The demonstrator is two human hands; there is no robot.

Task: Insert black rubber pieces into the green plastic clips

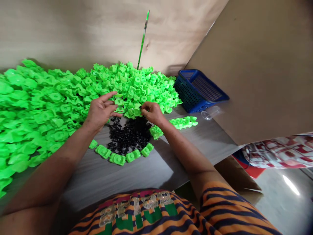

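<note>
My left hand holds a bright green plastic toy car body between thumb and fingers, with thin dark bars showing across it. Just to the right, my right hand is closed in a pinch on a small black wheel piece; its exact shape is hard to make out. Below both hands lies a heap of small black wheel pieces. Several green car bodies curve in a row along the near side of that heap. Another line of green bodies stretches out beyond my right forearm.
A large pile of green car bodies covers the left and back of the grey table. A blue plastic basket stands at the back right, beside a clear plastic item. Brown boards wall off the back and right.
</note>
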